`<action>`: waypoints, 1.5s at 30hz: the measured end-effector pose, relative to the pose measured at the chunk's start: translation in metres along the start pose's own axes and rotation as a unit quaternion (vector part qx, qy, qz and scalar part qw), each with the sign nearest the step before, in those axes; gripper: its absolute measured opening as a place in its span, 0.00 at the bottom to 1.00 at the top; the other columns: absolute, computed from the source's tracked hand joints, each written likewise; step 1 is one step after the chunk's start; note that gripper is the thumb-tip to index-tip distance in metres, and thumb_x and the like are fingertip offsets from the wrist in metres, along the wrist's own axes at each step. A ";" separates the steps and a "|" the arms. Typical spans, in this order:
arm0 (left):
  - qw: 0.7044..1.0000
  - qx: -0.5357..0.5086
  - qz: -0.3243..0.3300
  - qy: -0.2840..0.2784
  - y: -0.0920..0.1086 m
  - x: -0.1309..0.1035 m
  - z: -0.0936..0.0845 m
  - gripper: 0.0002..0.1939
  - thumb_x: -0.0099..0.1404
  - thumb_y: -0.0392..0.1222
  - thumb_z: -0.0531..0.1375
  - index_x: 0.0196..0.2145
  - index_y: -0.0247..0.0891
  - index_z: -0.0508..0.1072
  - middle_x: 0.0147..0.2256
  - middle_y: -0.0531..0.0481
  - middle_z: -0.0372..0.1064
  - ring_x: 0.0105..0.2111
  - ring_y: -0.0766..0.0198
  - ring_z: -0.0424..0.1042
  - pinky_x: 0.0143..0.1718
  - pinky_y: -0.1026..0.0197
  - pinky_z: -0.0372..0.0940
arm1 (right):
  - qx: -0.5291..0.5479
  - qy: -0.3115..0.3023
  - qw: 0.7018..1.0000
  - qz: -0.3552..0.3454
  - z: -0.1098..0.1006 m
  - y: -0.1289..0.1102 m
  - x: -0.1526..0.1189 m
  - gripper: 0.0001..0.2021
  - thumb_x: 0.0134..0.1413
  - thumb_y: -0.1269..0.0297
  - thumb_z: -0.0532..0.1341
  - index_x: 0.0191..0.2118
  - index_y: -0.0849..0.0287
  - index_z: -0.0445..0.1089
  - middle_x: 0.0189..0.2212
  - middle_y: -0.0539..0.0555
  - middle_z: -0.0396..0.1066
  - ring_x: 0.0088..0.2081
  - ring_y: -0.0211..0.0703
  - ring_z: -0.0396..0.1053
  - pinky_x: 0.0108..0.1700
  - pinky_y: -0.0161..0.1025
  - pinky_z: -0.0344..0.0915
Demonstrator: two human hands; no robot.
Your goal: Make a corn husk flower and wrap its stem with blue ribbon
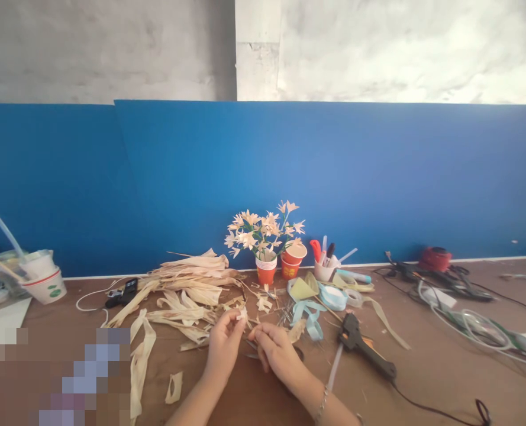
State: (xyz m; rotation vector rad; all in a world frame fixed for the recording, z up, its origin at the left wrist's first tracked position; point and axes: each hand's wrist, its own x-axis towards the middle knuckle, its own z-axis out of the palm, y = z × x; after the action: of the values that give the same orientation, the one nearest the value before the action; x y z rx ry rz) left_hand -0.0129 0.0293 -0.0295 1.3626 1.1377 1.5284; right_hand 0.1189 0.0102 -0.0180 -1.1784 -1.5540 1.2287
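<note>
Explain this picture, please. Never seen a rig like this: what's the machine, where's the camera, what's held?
No machine: these are a person's two bare hands, filmed by one head-worn camera looking forward and down. The left hand pinches a small pale piece. The right hand has its fingers drawn together; what it may hold is too small to tell. On the brown table lie dried husks, light-blue ribbon and a glue gun. Farther back, pale flowers stand in stacked paper cups.
</note>
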 end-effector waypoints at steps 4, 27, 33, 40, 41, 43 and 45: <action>1.000 -0.005 -0.014 -0.009 -0.002 0.000 -0.001 0.13 0.55 0.48 0.62 0.33 0.35 0.73 0.32 0.46 0.74 0.35 0.57 0.71 0.39 0.59 0.65 | -0.133 0.073 0.983 -0.104 -0.003 0.002 -0.002 0.14 0.56 0.61 0.49 0.26 0.60 0.65 0.16 0.47 0.63 0.19 0.36 0.60 0.24 0.32 0.54; 1.000 -0.006 -0.013 -0.022 -0.002 0.000 -0.001 0.14 0.55 0.50 0.61 0.33 0.36 0.74 0.32 0.45 0.74 0.35 0.56 0.72 0.40 0.58 0.65 | -0.007 0.022 1.000 -0.006 -0.002 -0.001 -0.001 0.14 0.54 0.57 0.48 0.27 0.60 0.63 0.08 0.42 0.56 0.12 0.33 0.54 0.19 0.29 0.50; 1.000 -0.012 -0.016 -0.016 -0.002 0.000 0.000 0.13 0.54 0.49 0.62 0.31 0.36 0.74 0.31 0.47 0.73 0.33 0.58 0.71 0.38 0.59 0.65 | -0.267 0.102 0.943 -0.171 -0.005 0.000 -0.006 0.14 0.56 0.67 0.48 0.24 0.59 0.64 0.20 0.51 0.67 0.24 0.38 0.64 0.29 0.33 0.55; 1.000 -0.009 -0.020 -0.020 -0.004 0.000 0.000 0.13 0.55 0.48 0.61 0.33 0.36 0.73 0.31 0.47 0.74 0.34 0.58 0.71 0.38 0.59 0.65 | -0.120 0.067 0.987 -0.086 0.000 -0.003 -0.005 0.14 0.57 0.62 0.47 0.24 0.59 0.62 0.12 0.46 0.61 0.17 0.36 0.60 0.24 0.32 0.55; 1.000 -0.007 -0.017 -0.021 -0.004 0.000 0.000 0.12 0.55 0.48 0.61 0.33 0.36 0.73 0.31 0.47 0.74 0.34 0.58 0.71 0.38 0.59 0.65 | -0.082 0.057 0.993 -0.064 0.000 -0.003 -0.004 0.14 0.56 0.61 0.47 0.25 0.59 0.63 0.10 0.45 0.60 0.15 0.35 0.59 0.23 0.31 0.54; 1.000 -0.003 -0.012 -0.021 -0.004 0.000 -0.001 0.12 0.56 0.48 0.61 0.33 0.36 0.73 0.32 0.47 0.74 0.35 0.58 0.71 0.39 0.59 0.64 | -0.013 0.038 0.999 -0.026 0.001 -0.003 -0.003 0.13 0.54 0.59 0.49 0.26 0.60 0.64 0.08 0.43 0.59 0.12 0.33 0.55 0.21 0.30 0.51; 1.000 0.003 -0.010 -0.025 -0.003 0.000 -0.001 0.12 0.56 0.48 0.60 0.33 0.36 0.73 0.32 0.47 0.74 0.35 0.58 0.71 0.39 0.59 0.64 | 0.047 0.023 0.999 0.006 0.001 -0.004 -0.001 0.12 0.51 0.58 0.50 0.27 0.61 0.64 0.07 0.43 0.59 0.11 0.32 0.53 0.19 0.30 0.49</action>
State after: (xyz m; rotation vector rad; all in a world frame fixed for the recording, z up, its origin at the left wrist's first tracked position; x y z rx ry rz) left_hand -0.0140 0.0300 -0.0327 1.3818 1.1236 1.4695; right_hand 0.1177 0.0086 -0.0147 -1.1488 -1.4420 1.2588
